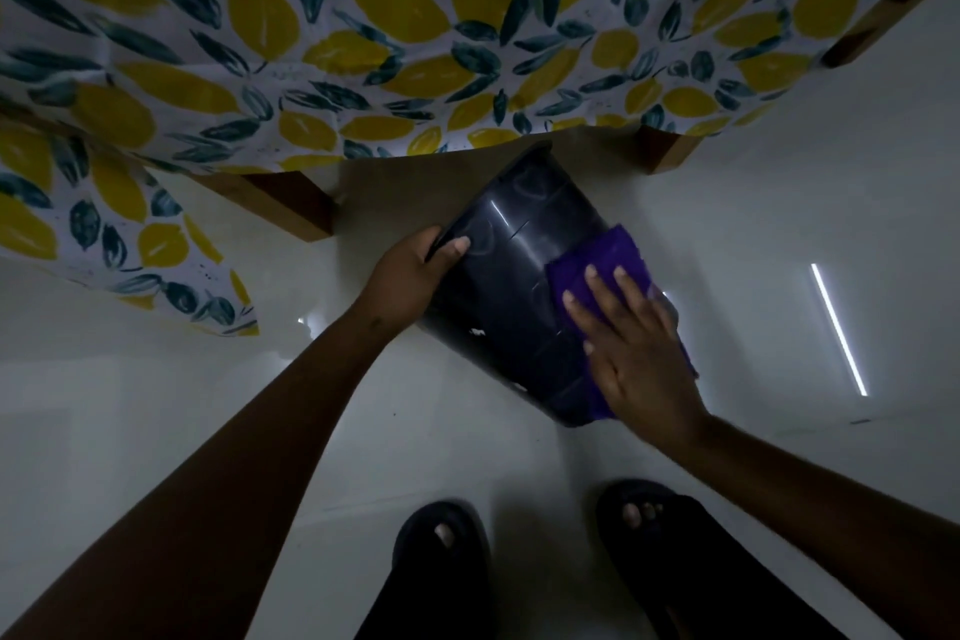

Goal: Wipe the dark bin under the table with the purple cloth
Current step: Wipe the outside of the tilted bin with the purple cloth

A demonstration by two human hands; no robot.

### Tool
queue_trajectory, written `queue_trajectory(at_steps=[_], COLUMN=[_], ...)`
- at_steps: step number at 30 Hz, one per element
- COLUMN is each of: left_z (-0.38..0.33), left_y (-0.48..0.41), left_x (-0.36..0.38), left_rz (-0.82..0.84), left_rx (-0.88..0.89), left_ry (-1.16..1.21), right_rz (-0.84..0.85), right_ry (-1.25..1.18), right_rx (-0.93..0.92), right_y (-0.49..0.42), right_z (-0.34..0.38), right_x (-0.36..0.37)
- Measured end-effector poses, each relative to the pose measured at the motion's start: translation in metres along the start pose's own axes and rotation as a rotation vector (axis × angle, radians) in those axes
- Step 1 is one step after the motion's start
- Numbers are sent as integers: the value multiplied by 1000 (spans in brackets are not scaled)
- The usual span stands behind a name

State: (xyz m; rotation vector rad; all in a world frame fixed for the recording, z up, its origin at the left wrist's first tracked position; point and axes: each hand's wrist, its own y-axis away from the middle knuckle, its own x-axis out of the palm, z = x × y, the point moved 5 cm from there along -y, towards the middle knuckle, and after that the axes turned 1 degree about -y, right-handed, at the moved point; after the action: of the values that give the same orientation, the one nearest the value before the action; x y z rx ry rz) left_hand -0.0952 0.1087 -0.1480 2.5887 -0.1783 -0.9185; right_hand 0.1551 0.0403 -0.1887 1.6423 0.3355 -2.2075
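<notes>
Your feet: at the bottom edge, in dark open-toed footwear, the left sandal [441,551] and the right sandal [644,517] set apart on the floor [156,379]
Your forearms: bare, coming in from the two lower corners and meeting at the dark bin [514,286]
Your right hand [639,343]: laid flat, fingers straight and a little spread, pressing the purple cloth [613,252] against the bin's wall; no finger curls round the cloth
Purple cloth: spread over the right part of the bin's side, showing beyond your fingertips and again below your palm, down toward the bin's base
Your left hand [410,270]: grips the bin's rim on its left side, thumb lying across the outer wall, the other fingers hidden behind the rim
Dark bin: glossy, tipped so its mouth faces away from you toward the table and its base points back at you; it lies low between the two table legs, its far rim just under the tablecloth's hanging edge; you cannot tell whether its base touches the floor
Floor: pale and shiny, with a thin light streak [839,327] well to the bin's right
Table legs: wooden, the left leg [291,203] near the bin's rim, the right leg [665,153] farther back
Tablecloth [363,42]: white with yellow lemons and dark green leaves, filling the top, one corner hanging low at your left
</notes>
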Motion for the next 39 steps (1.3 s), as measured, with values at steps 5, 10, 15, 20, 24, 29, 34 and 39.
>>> queue_trajectory(at_steps=[5,10,15,20,24,29,34,39], left_z=[0,3,3,11,9,7,6,9], left_y=[-2,-2,-6,0,0,-6,-4,2], left_x=[5,6,7,5,6,7,9,11], left_rz=[1,8,14,37,20,3,-68,-30], left_rx=[5,-1,-12,-21,-18,-25,4,-8], left_ry=[13,21,43,61,60,55,2,39], right_rz=[50,48,25,49,18,-16,84,35], right_ry=[223,115,199,238,40,-23,212,49], right_rx=[-244,-233,-141,-318,-113,109,-206,-96], right_y=[15,-44,-8,-8,-61,-30,1,-64], right_z=[34,37,20,47,39,9,50,46], right_x=[13,-5,5,10,-14,-10,18,-9])
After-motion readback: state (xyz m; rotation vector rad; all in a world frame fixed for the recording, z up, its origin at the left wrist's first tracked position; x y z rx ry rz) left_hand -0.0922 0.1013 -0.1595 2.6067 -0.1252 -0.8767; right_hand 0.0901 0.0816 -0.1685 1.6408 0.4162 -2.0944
